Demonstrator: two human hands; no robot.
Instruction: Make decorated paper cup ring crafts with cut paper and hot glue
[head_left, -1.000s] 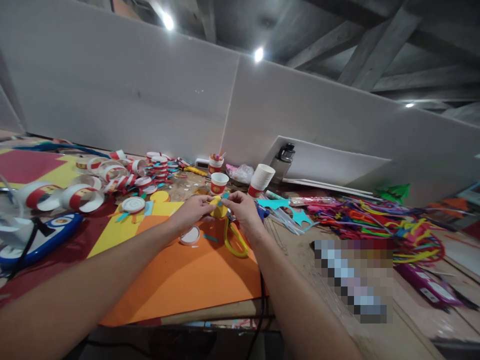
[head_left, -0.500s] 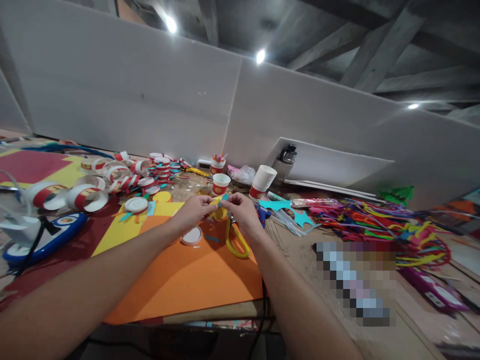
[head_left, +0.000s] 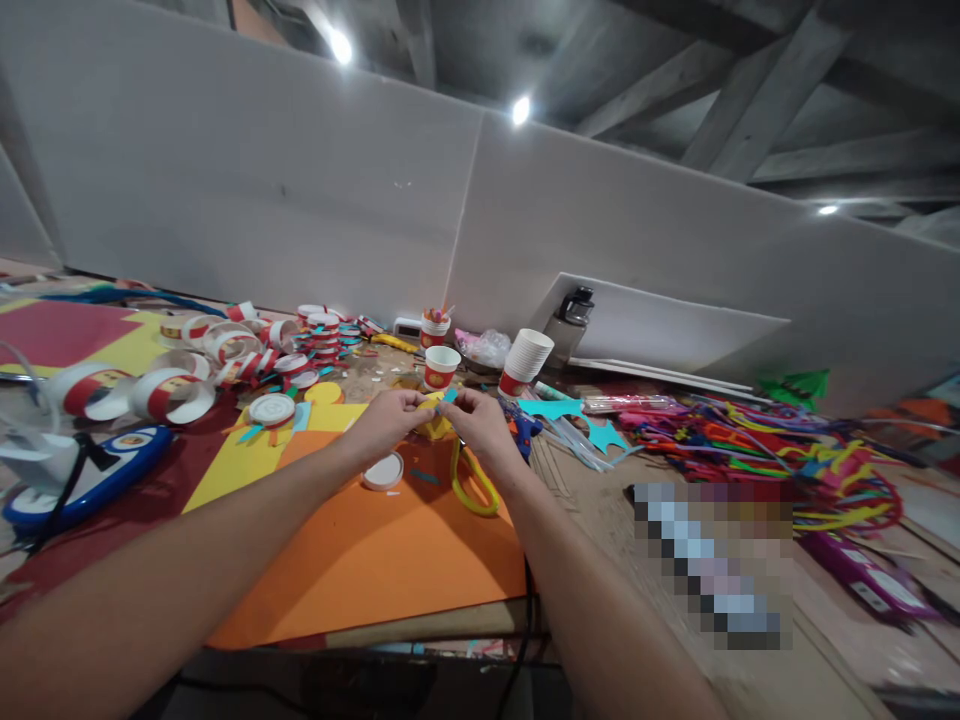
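Note:
Over the orange paper sheet [head_left: 390, 560], my left hand [head_left: 391, 418] is closed in a pinch on a small yellow paper piece [head_left: 433, 401]. My right hand [head_left: 484, 428] meets it fingertip to fingertip, pinching a small blue paper strip [head_left: 450, 396] against the yellow piece. Below my right wrist lie scissors with yellow handles [head_left: 489, 503], their blades mostly hidden by the hand. A round white disc with a reddish rim [head_left: 384, 471] and a blue strip [head_left: 425, 477] rest on the orange sheet. Just behind my hands stands a red and white paper cup [head_left: 441, 371].
Stacked paper cups [head_left: 529, 355] and a dark bottle [head_left: 571, 325] stand at the back. Cut cup rings [head_left: 172, 393] and a blue-and-white boat-shaped object [head_left: 131, 455] lie left. Colourful pipe cleaners [head_left: 750, 440], blue paper scraps [head_left: 551, 409] and a blue glue gun [head_left: 529, 428] are right.
Both hands stay nearly in place, with the fingertips shifting slightly around the yellow piece and blue strip. Nothing else has visibly moved.

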